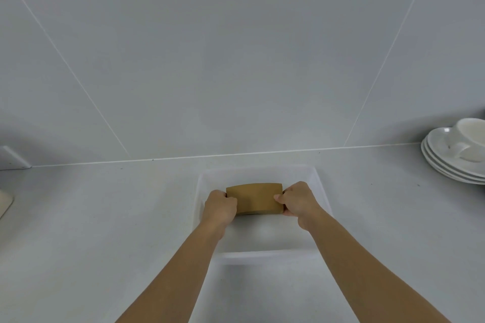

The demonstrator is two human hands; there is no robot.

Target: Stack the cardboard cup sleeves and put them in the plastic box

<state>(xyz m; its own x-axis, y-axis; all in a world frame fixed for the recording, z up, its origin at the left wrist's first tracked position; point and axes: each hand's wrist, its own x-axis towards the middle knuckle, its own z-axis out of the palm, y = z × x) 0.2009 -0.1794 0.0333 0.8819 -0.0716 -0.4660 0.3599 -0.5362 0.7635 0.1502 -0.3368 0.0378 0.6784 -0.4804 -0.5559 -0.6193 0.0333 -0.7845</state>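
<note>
A flat stack of brown cardboard cup sleeves (pixel 254 198) is held inside the translucent plastic box (pixel 258 254), over its far half. My left hand (pixel 220 208) grips the stack's left end and my right hand (pixel 298 200) grips its right end. Both forearms reach over the box's near rim. The stack's side edges are hidden by my fingers, so how many sleeves it holds cannot be told. Whether the stack touches the box floor is unclear.
The box stands on a pale grey counter against a tiled wall. A pile of white plates (pixel 446 160) with a white bowl (pixel 471 139) on top sits at the far right. A white wall fitting (pixel 13 158) and a pale object's edge (pixel 4 204) are at the left.
</note>
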